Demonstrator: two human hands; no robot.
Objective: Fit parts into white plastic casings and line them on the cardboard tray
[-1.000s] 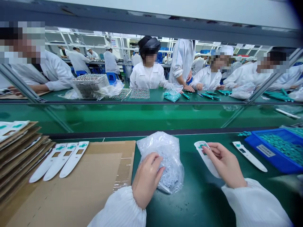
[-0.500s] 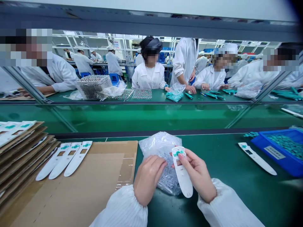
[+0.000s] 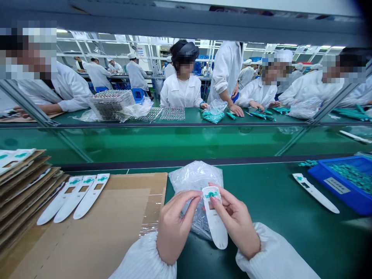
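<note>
My right hand (image 3: pixel 236 221) grips a long white plastic casing (image 3: pixel 216 228) with a teal piece and a window opening near its top end. Thumb and index fingertip of my left hand (image 3: pixel 177 224) are pinched together at the casing's upper left edge; anything between them is too small to make out. Behind both hands lies a clear plastic bag (image 3: pixel 197 174) of small translucent parts. Three similar white casings (image 3: pixel 91 197) rest side by side on a cardboard sheet (image 3: pixel 116 236) to the left. One more white casing (image 3: pixel 318 195) lies on the green table at right.
Stacked cardboard layers (image 3: pixel 23 193) carrying white casings stand at far left. A blue bin (image 3: pixel 334 188) of small teal parts is at right. Beyond the ledge (image 3: pixel 186 126), co-workers in white coats sit at another bench, with a bag of teal parts (image 3: pixel 213 116) there.
My left hand has come up from the bag to the casing's top edge, its fingertips pinched. The casing has shifted slightly left and down with my right hand. The view has shifted a little.
</note>
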